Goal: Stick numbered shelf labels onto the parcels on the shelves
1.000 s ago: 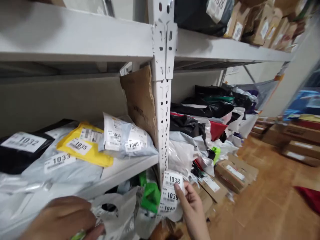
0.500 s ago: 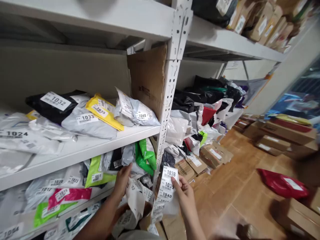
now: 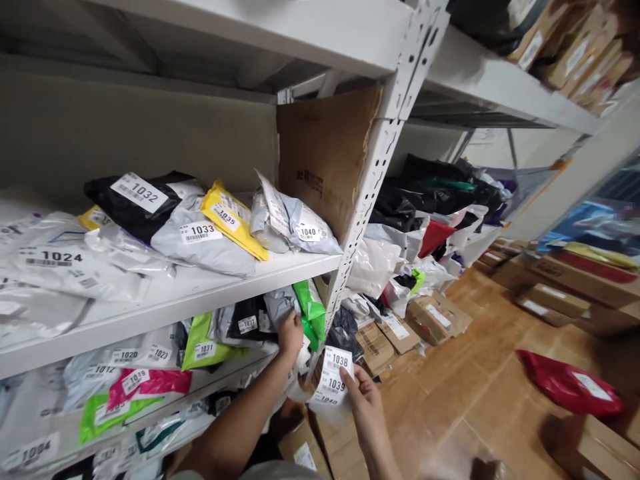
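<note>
- Two hands in shot, head view, both low at a rack's lower shelf point(image 3: 150, 413).
- L hand point(image 3: 290, 331): reaches into that shelf, back of hand to cam, fingers bent onto a grey mailer point(image 3: 278, 305). Can't tell if it grips or just presses.
- R hand point(image 3: 363, 397): thumb and fingers pinched shut on a label strip point(image 3: 333, 380), held upright just right of the L hand. Strip reads 1038, 1039, then prob. 1040 (part hidden).
- Strip sits between both hands, in front of the rack post point(image 3: 373, 180) base, not touching the shelf.
- Green bag point(image 3: 311, 310) just right of the L hand, touching the grey mailer.
- Black parcel 1037 point(image 3: 245, 321) just left of the L hand; lime bag 1031 point(image 3: 203, 340) further left.
- Mid shelf point(image 3: 165, 300) above the hands carries grey bag 1040 point(image 3: 303, 230), yellow 1035 point(image 3: 230, 219), grey 1033 point(image 3: 200, 243) and black 1032 point(image 3: 135, 199), overlapping.
- Cardboard sheet point(image 3: 325, 150) stands behind 1040, against the post.
- Right of the R hand: cartons point(image 3: 437, 317) on the wood floor point(image 3: 475, 400), red bag point(image 3: 567, 390) well apart.
</note>
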`<state>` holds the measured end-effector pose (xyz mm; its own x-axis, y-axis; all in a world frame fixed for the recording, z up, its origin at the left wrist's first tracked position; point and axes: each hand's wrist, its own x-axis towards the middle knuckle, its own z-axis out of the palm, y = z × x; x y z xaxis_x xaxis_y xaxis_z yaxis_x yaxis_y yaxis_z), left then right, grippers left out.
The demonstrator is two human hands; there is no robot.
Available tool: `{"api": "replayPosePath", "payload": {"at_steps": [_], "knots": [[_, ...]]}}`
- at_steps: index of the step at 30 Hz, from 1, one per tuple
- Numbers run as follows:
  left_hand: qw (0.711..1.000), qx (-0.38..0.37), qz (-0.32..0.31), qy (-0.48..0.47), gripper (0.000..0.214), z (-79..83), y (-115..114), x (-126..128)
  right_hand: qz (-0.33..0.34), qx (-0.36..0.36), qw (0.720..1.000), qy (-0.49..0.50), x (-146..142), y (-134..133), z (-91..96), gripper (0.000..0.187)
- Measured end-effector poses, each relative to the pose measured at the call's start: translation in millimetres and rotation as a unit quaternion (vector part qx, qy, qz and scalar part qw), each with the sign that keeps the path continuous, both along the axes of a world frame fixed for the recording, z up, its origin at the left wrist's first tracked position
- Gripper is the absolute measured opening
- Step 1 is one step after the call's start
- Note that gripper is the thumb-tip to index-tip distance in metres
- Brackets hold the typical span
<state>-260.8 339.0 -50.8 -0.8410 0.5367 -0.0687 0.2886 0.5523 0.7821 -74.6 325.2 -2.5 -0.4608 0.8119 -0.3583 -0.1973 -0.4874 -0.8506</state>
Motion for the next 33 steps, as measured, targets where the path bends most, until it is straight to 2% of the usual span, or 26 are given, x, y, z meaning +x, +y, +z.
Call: {"api": "replayPosePath", "payload": {"at_steps": [2,5,9,11,13,16,19,22,25,28,33], "knots": [[1.000,-0.013,-0.017,0.013,0.029,0.4,8,5,-0.004,-0.006,1.000,-0.006,2,-2,-1.5,0.044],[0.998,-0.039,-0.031,0.026,0.028,2.1,-5,-10,-0.013,-0.012,1.000,-0.016,4,-3,-6.7,0.045],[0.994,-0.097,-0.008,0.040,0.025,4.2,-58,-58,0.013,-0.011,1.000,-0.010,-2,-3,-20.5,0.044],[0.990,-0.131,-0.007,0.044,0.024,4.7,-85,-78,0.045,0.003,0.999,-0.006,-16,-3,-30.6,0.044],[0.987,-0.155,-0.016,0.048,0.023,6.0,-101,-89,0.091,0.042,0.995,-0.006,-38,-2,-42.3,0.041],[0.981,-0.183,-0.024,0.064,0.021,11.3,-98,-95,0.148,0.119,0.982,-0.003,-84,-1,-60.9,0.040],[0.970,-0.225,-0.047,0.080,0.035,16.7,-76,-103,0.135,0.142,0.980,0.006,-128,2,-76.5,0.043],[0.955,-0.266,-0.099,0.089,0.018,15.3,-62,-115,0.131,0.146,0.980,0.018,-153,11,-85.4,0.041],[0.943,-0.293,-0.120,0.100,0.013,8.6,-71,-120,0.129,0.130,0.983,0.026,-159,25,-89.3,0.038],[0.939,-0.307,-0.113,0.108,0.015,3.3,-86,-118,0.116,0.101,0.988,0.031,-156,39,-91.3,0.035],[0.941,-0.308,-0.106,0.093,0.020,2.6,-94,-115,0.105,0.083,0.990,0.041,-154,45,-91.6,0.030]]}}
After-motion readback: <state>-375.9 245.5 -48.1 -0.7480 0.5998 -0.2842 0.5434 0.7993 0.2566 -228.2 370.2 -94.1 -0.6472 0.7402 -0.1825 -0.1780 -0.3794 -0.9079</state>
